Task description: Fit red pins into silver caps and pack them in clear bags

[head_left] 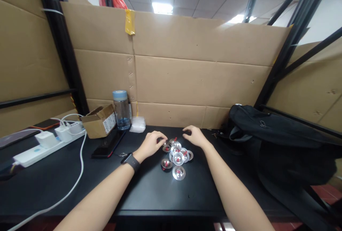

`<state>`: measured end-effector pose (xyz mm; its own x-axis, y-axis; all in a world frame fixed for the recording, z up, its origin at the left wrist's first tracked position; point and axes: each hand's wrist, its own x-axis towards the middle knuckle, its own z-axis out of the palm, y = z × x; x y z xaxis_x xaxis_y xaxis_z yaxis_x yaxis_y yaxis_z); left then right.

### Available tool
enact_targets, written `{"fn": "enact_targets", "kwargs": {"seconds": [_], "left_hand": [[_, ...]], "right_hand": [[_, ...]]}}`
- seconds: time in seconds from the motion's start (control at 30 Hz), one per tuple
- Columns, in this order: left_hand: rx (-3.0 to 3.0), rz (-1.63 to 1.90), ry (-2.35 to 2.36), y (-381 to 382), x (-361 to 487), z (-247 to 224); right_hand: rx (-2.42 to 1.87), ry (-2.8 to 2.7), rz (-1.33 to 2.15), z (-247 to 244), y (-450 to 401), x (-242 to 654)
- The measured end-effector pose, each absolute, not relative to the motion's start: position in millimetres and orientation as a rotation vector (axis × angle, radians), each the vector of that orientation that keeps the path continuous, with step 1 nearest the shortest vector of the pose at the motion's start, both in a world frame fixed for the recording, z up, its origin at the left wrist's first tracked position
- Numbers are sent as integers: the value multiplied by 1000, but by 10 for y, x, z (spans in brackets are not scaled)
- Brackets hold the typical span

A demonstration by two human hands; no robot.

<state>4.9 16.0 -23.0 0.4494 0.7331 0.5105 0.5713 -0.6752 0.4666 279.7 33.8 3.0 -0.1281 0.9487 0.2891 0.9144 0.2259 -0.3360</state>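
Metal discs (178, 158), dished and shiny, lie in a loose, overlapping heap on the dark counter (149, 195). That heap could well slide apart if a finger pressed on an overlapping rim; a single disc might skid, since the smooth surface seems to give little grip; and the red bits (175, 139) could catch on a neighbouring disc. The heap sits between the person's left hand (152, 143) and right hand (196, 136). The left hand's thumb and fingertips come close together at the heap's far left edge; whether they pinch a disc cannot be told. The right hand, apart from the heap, has its fingers bent and loosely spread. Nearer the person lie a tilted disc (166, 164) and a flatter disc (179, 173).
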Motion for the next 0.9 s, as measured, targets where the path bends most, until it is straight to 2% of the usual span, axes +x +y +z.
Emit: {"fn": "enact_targets", "kwargs": {"seconds": [0.1, 0.17, 0.3, 0.5, 0.7, 0.9], "left_hand": [[2441, 1174, 1063, 89, 55, -121], [2425, 1212, 1013, 44, 66, -72], [2393, 1245, 922, -11, 82, -33], [2409, 1210, 855, -35, 98, -16], [2222, 1525, 1190, -20, 89, 11], [2150, 1342, 1051, 38, 33, -24]], "right_hand": [[-1210, -2221, 264, 57, 193, 2441], [-1067, -2213, 288, 68, 101, 2257], [-1071, -2140, 315, 95, -3, 2097], [-946, -2052, 587, 72, 24, 2126], [-974, -1859, 637, 36, 70, 2110], [-757, -1705, 991, 33, 15, 1967]]}}
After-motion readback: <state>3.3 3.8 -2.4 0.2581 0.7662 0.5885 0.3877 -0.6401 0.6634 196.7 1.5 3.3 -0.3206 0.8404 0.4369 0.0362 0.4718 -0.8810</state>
